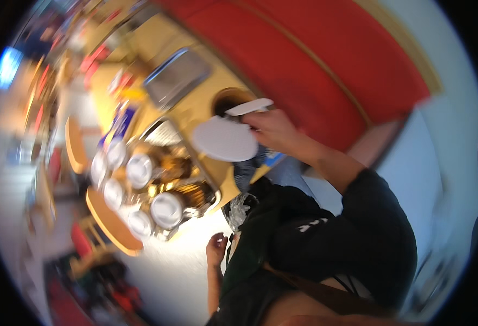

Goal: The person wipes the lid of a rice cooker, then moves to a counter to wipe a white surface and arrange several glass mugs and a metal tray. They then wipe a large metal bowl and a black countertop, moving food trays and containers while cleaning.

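Observation:
My right hand [270, 129] is shut on a flat white item, blurred, with a rounded pale disc [225, 139] and a narrow white strip [249, 107]; whether these are one piece or two I cannot tell. They hover at the near side of a brown round container [232, 95] on the wooden table [218, 183]. My left hand [217, 245] hangs low beside my body, fingers curled; its grip is unclear. Left of my right hand, a metal-rimmed tray [211, 188] holds several clear jars with white lids [167, 210] and brownish contents.
A grey tray [177, 77] lies farther along the table, near a blue box [125, 122]. A red padded bench [287, 61] runs along the far side. Wooden chairs [112, 222] stand to the left. Dark clear plastic [241, 210] hangs by the table edge.

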Available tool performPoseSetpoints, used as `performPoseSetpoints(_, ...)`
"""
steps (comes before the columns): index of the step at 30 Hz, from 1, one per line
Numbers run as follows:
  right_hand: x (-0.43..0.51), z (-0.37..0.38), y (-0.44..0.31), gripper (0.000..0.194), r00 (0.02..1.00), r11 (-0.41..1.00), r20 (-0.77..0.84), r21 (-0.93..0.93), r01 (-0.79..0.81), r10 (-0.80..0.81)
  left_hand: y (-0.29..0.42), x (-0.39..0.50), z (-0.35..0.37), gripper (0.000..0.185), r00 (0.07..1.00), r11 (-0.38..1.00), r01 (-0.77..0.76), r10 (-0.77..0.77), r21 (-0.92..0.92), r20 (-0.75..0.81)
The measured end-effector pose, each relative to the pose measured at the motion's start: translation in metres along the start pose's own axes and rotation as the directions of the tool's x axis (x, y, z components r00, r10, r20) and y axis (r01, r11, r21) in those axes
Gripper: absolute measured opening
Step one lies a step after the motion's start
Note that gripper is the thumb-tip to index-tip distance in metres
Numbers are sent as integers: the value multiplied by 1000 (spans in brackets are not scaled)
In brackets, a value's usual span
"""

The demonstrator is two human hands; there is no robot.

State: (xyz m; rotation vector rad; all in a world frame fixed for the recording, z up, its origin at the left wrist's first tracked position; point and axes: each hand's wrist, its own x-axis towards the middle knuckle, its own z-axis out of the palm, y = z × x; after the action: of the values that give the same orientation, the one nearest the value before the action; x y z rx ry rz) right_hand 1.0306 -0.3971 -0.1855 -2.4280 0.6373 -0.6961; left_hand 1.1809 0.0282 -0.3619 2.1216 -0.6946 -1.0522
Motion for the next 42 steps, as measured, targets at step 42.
performPoseSetpoints(42,-944,-296,-99,36,-393,61,-773,483,-874,498,125,-112,244,36,588,594,-686,112,420,801)
